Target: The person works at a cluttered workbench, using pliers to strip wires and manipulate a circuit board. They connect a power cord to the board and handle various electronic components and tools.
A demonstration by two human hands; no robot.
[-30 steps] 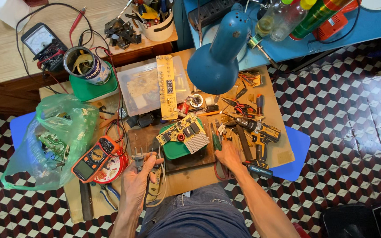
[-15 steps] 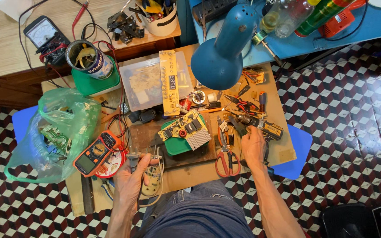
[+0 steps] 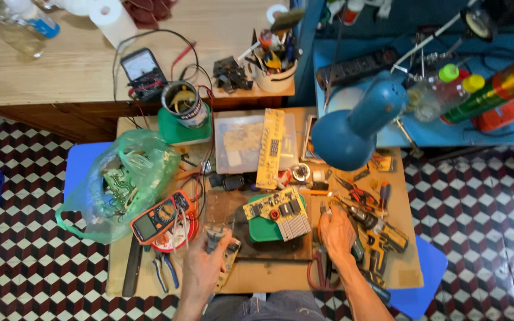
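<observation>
Your left hand pinches a small grey tool left of the green block carrying a circuit board; your right hand, fingers curled, grips red-handled pliers just right of it.

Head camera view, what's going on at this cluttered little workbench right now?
A person sits at a small wooden table crowded with electronics repair gear. The left hand holds a small grey tool over a pale circuit board at the table's near edge. The right hand rests on tools beside a yellow cordless drill. Between the hands, a circuit board lies on a green box. An orange multimeter sits to the left, and a blue desk lamp hangs overhead.
</observation>
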